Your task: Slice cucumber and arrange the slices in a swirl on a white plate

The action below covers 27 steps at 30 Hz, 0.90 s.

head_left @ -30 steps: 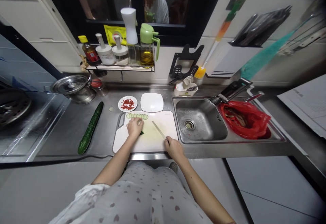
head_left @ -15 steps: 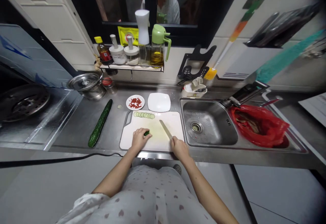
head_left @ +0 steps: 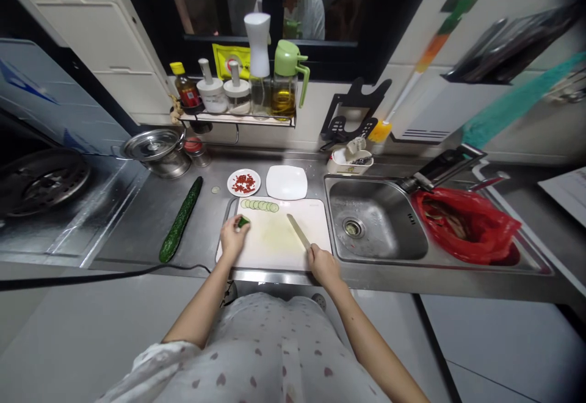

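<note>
My left hand (head_left: 232, 237) is closed on a short dark-green cucumber piece (head_left: 243, 221) over the left part of the white cutting board (head_left: 293, 255). In my right hand (head_left: 323, 265) is the handle of a kitchen knife (head_left: 298, 231), its blade pointing away and to the left across the board. A row of overlapping cucumber slices (head_left: 259, 206) lies along the board's far edge. Behind the board are a white plate of chopped red pieces (head_left: 244, 183) and a square white plate (head_left: 286, 182). A whole cucumber (head_left: 181, 220) rests on the counter to the left.
To the right is a steel sink (head_left: 375, 220), with a red plastic bag (head_left: 467, 226) beyond it. A lidded steel pot (head_left: 158, 152) stands at back left. Above the counter, a rack (head_left: 238, 119) carries seasoning jars and bottles. A black cord (head_left: 105, 275) runs along the front edge.
My left hand has moved left and slightly away from me, carrying the cucumber piece from the board's middle to its left side. My right hand and the knife stay nearly still.
</note>
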Each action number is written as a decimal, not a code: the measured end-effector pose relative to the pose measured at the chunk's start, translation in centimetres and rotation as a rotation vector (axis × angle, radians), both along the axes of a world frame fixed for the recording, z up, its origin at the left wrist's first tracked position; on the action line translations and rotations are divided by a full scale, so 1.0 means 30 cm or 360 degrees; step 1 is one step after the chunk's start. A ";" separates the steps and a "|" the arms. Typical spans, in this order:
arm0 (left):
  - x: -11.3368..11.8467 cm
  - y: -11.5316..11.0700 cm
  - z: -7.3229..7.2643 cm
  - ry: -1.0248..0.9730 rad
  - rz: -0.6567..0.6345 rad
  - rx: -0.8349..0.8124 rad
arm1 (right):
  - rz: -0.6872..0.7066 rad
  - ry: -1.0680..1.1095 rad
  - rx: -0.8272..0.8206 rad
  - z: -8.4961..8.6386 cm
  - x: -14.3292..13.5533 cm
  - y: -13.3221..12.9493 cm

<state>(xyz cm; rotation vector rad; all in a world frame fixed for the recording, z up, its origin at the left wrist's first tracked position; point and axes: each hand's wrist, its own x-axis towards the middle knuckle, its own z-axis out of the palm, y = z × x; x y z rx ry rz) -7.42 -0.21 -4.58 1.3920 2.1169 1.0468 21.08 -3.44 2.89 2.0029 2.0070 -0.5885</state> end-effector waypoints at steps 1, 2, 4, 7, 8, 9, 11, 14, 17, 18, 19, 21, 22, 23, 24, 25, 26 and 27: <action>-0.037 0.020 0.006 0.0006 0.0170 -0.0057 | 0.0002 0.0005 0.0009 -0.001 -0.001 -0.001; -0.074 0.039 0.013 0.0037 0.0307 -0.0143 | 0.0007 0.0011 0.0017 -0.002 -0.002 -0.002; -0.139 0.073 0.027 0.0110 0.0492 -0.0326 | 0.0014 0.0015 0.0026 -0.001 -0.004 -0.004; -0.195 0.111 0.036 0.0198 0.0632 -0.0462 | 0.0016 0.0013 0.0010 0.000 -0.005 -0.006; -0.202 0.121 0.035 0.0214 0.0645 -0.0481 | 0.0018 0.0013 0.0005 -0.002 -0.005 -0.007; -0.204 0.130 0.034 0.0228 0.0647 -0.0493 | 0.0020 0.0013 0.0005 -0.004 -0.004 -0.007; -0.203 0.145 0.031 0.0258 0.0627 -0.0508 | 0.0021 0.0010 0.0021 -0.010 -0.002 -0.007; -0.200 0.157 0.029 0.0306 0.0588 -0.0540 | 0.0019 0.0004 0.0033 -0.018 0.002 -0.006; -0.205 0.152 0.027 0.0337 0.0545 -0.0560 | 0.0025 0.0005 0.0026 -0.017 0.002 -0.007; -0.207 0.148 0.026 0.0347 0.0534 -0.0556 | 0.0027 0.0003 0.0027 -0.016 0.001 -0.008; -0.209 0.144 0.025 0.0357 0.0525 -0.0547 | 0.0028 -0.0001 0.0026 -0.014 0.000 -0.008; -0.210 0.136 0.024 0.0370 0.0513 -0.0529 | 0.0030 -0.0010 0.0024 -0.010 -0.003 -0.008; -0.210 0.133 0.025 0.0369 0.0510 -0.0525 | 0.0029 -0.0013 0.0020 -0.008 -0.004 -0.008; -0.209 0.131 0.026 0.0367 0.0510 -0.0525 | 0.0028 -0.0013 0.0015 -0.006 -0.005 -0.007; -0.207 0.130 0.028 0.0363 0.0513 -0.0529 | 0.0026 -0.0012 0.0007 -0.005 -0.006 -0.006; -0.205 0.129 0.032 0.0359 0.0519 -0.0535 | 0.0024 -0.0011 0.0002 -0.005 -0.007 -0.005; -0.201 0.127 0.036 0.0357 0.0530 -0.0541 | 0.0023 -0.0011 -0.0001 -0.005 -0.007 -0.004; -0.195 0.125 0.042 0.0362 0.0549 -0.0541 | 0.0022 -0.0011 -0.0004 -0.007 -0.008 -0.003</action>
